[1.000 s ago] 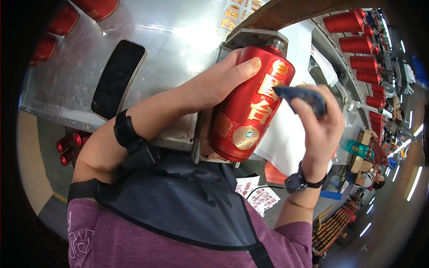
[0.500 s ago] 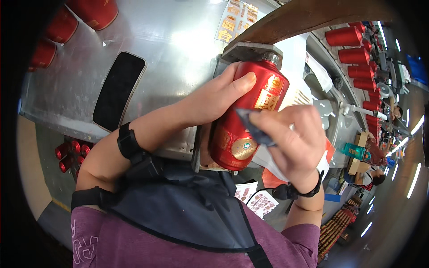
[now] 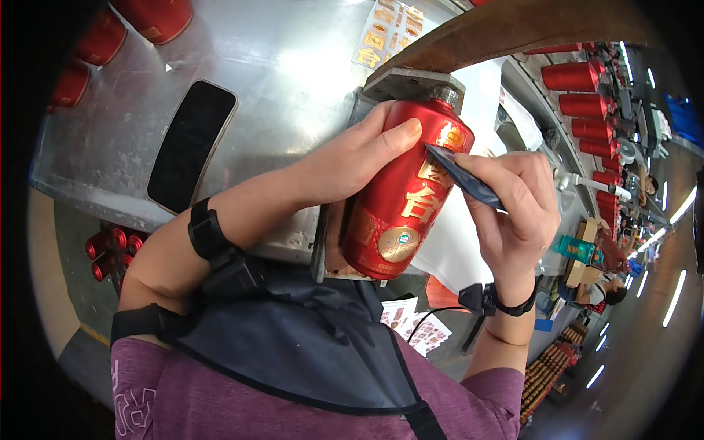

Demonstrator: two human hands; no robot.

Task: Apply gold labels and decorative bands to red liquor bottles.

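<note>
A red bottle [image 3: 381, 209] with raised gold lettering and a round gold emblem lies tilted in a wood-and-metal holder [image 3: 335, 242], its clear neck against the bracket [image 3: 407, 84]. My left hand [image 3: 363, 154] is wrapped over the bottle's upper left side, thumb on top near the shoulder. Pinched in my right hand [image 3: 517, 194] is a dark grey flat piece, perhaps a folded cloth or a scraper [image 3: 473, 182]. Its pointed tip touches the gold lettering just below the shoulder and covers part of it.
A black phone [image 3: 192, 147] lies on the metal table [image 3: 271, 88] to the left. Red cups [image 3: 158, 18] stand at the far left. A sheet of gold stickers [image 3: 385, 33] lies beyond the bottle. A wooden beam [image 3: 499, 37] arches above the bracket. Red bottles [image 3: 576, 77] line the right.
My right hand has moved up and to the right along the bottle, taking the grey piece from its middle toward its shoulder. More gold lettering now shows. My left hand stays put.
</note>
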